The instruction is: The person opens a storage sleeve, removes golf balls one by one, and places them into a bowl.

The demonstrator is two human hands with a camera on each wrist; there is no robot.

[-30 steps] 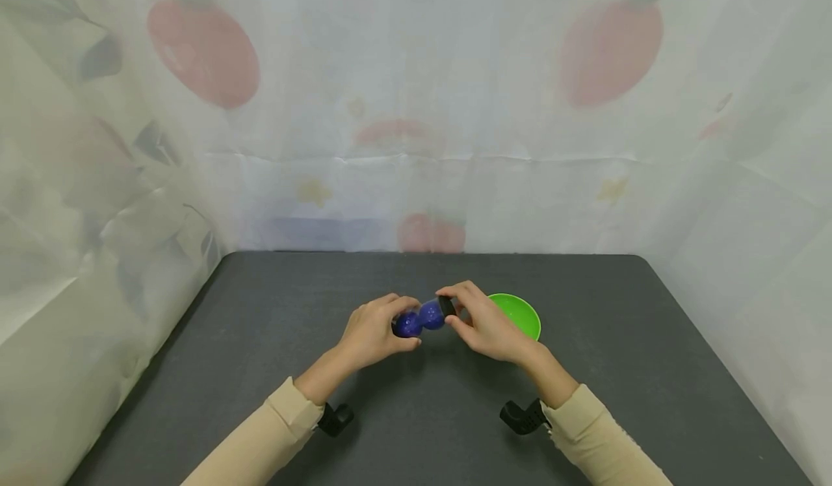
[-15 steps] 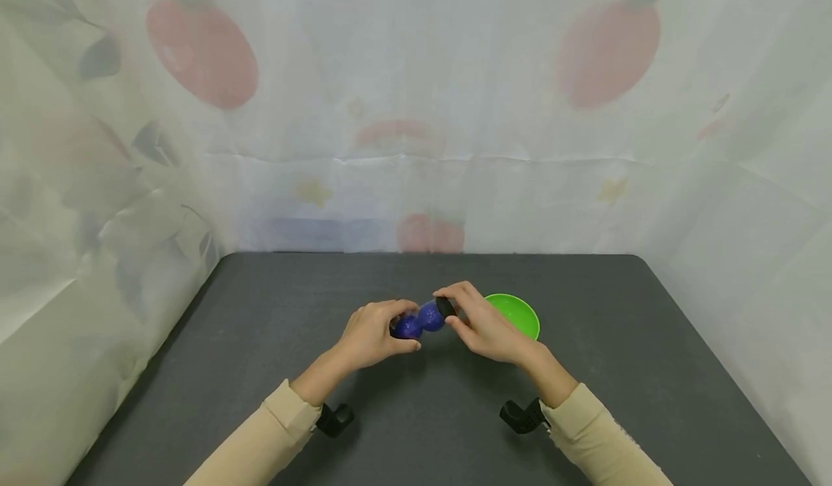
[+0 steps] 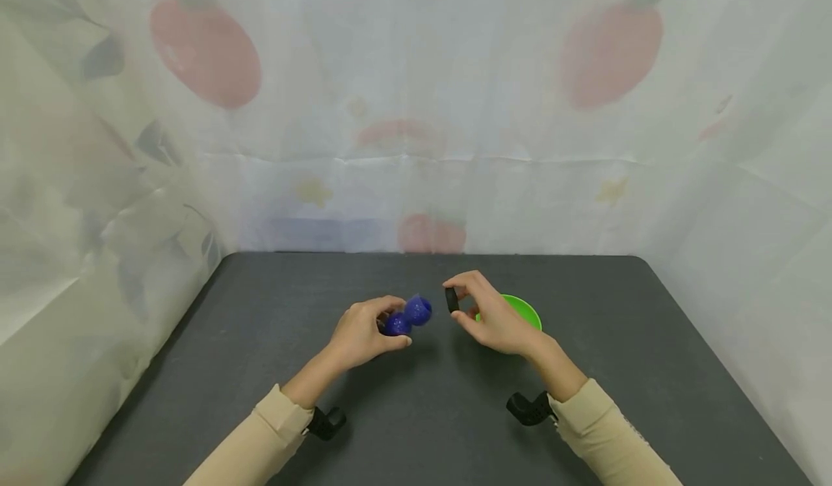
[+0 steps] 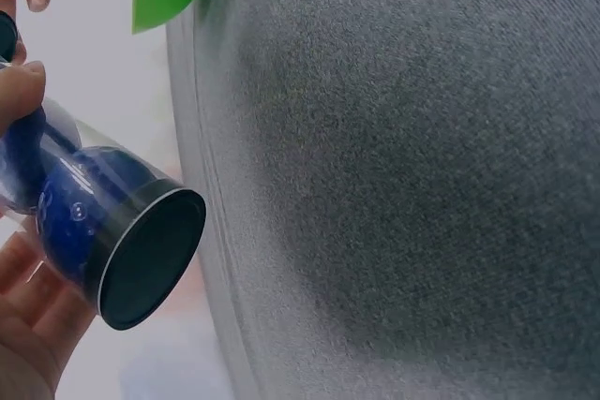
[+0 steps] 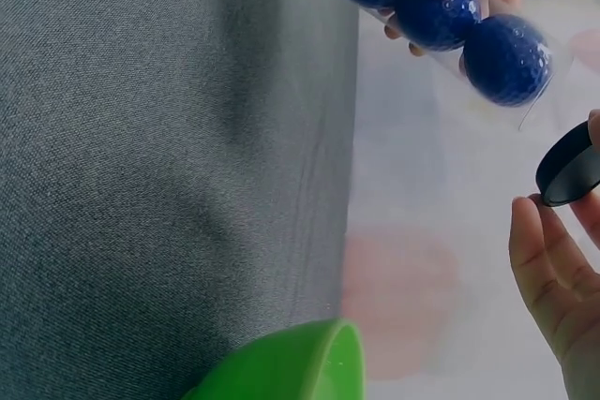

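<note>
My left hand (image 3: 364,331) grips a clear plastic tube (image 3: 406,315) that holds blue balls (image 5: 506,55); the tube's black base (image 4: 150,259) faces the left wrist camera. Its open end points toward my right hand (image 3: 484,313), which pinches a small black cap (image 3: 451,299) between thumb and fingers, a short gap away from the tube. The cap (image 5: 570,168) shows at the right edge of the right wrist view. Both hands hover above the dark grey table (image 3: 416,414).
A green bowl (image 3: 523,311) stands on the table just behind my right hand, also seen as a green bowl rim (image 5: 291,367). Pale curtains with red fruit prints (image 3: 204,53) enclose the table on three sides. Black wrist mounts (image 3: 529,408) sit under both sleeves.
The black cap has come off the tube. My right hand moved right and slightly up with the cap, and my left hand drew the tube a little left.
</note>
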